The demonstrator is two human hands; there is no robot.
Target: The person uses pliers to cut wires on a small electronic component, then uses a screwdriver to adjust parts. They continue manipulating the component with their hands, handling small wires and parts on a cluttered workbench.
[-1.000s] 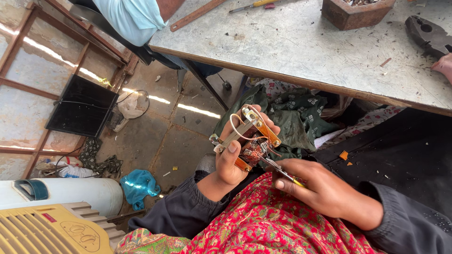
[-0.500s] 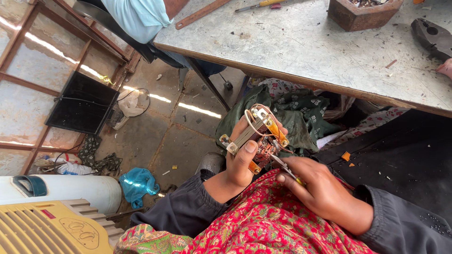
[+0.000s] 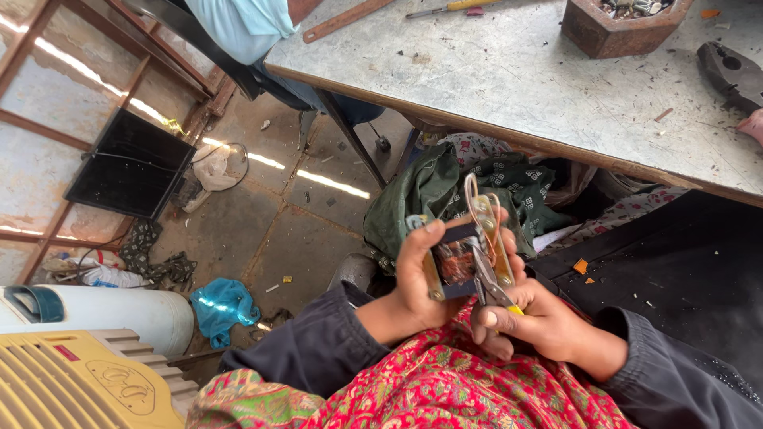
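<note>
Gripping a small motor frame point(image 3: 467, 258), left hand point(image 3: 417, 278) clamped; right hand point(image 3: 540, 322) closed round seemingly pliers point(image 3: 494, 290), tips hidden.

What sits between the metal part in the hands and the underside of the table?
In the head view, a crumpled green cloth lies between the metal part, held by both hands, and the table edge above.

One view only, from the person's head, looking steeply down and close onto the fingers point(image 3: 420, 238) in the lap. Beyond the fingers, the bench point(image 3: 509, 79) fills the upper frame; left of them the floor point(image 3: 262, 214) lies farther below.
</note>
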